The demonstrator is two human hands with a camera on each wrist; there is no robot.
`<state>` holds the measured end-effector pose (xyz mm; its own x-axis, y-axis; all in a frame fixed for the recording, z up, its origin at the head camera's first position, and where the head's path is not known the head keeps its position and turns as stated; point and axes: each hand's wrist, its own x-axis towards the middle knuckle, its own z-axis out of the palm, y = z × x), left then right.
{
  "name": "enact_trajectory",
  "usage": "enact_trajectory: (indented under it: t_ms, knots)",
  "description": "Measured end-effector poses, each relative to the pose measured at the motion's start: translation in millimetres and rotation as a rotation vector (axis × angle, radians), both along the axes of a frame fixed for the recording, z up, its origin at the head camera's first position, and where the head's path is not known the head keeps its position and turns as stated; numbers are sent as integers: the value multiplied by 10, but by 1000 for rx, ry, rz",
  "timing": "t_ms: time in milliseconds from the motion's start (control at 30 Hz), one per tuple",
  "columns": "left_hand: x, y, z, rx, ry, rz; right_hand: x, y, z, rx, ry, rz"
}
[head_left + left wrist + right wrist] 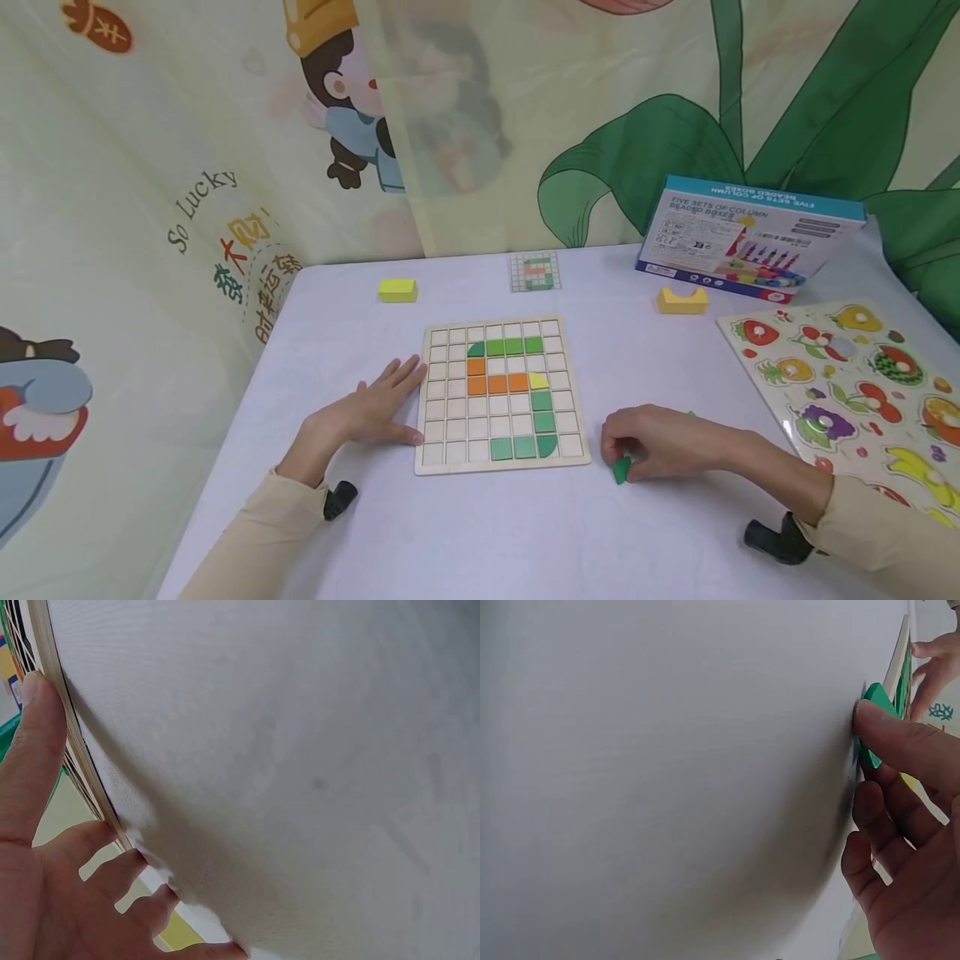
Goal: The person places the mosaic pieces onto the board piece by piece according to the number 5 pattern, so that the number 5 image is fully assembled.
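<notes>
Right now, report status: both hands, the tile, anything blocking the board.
Left hand flat, steadying grid board. Right hand pinching green tile on table, right of board. Nothing between tile and board.

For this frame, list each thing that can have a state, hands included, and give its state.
left hand: flat, fingers straight, against the grid board's left edge.
right hand: curled, pinching a green piece.
green piece: on the table, held.
grid board: flat, partly filled with tiles.
blue box: shut, tilted.
fruit puzzle: pieces seated.
</notes>
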<state>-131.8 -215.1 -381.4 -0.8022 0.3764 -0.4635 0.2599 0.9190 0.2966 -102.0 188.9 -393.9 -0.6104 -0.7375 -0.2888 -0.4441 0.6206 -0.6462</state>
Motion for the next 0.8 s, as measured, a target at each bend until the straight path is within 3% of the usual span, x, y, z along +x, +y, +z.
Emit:
enact_trajectory:
  t_ms: [167, 433, 800]
  knots:
    - [3, -4, -1, -2, 1, -3, -30, -82, 32, -46, 24, 16]
    - [9, 1, -4, 4, -9, 3, -148, -437, 108, -141, 167, 57]
    - [6, -18, 4, 7, -5, 6, -300, -974, 130, -284, 145, -80]
